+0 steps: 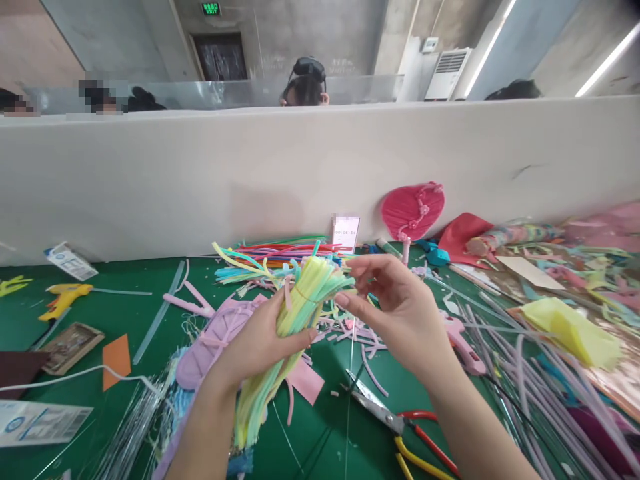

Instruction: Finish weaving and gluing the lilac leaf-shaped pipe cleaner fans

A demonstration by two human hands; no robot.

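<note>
My left hand (267, 340) is wrapped round a thick bundle of yellow and pale green pipe cleaners (303, 293), held tilted with its top end away from me. A thin band seems to circle the bundle near the top. Beside that end is my right hand (395, 303), fingers curled, thumb apart from them and close to the green tips. Nothing shows between its fingers. Under the left forearm lies a lilac pipe-cleaner piece (225, 337), partly hidden. Scissors (383, 413) with red and yellow handles rest on the green table below my right hand.
Loose coloured pipe cleaners (280, 253) lie behind the bundle. A phone (346, 232) and a pink fan (413, 210) stand against the white partition (200, 173). A yellow glue gun (64, 298) is left, a pink one (465, 343) right, near lilac stems (540, 400).
</note>
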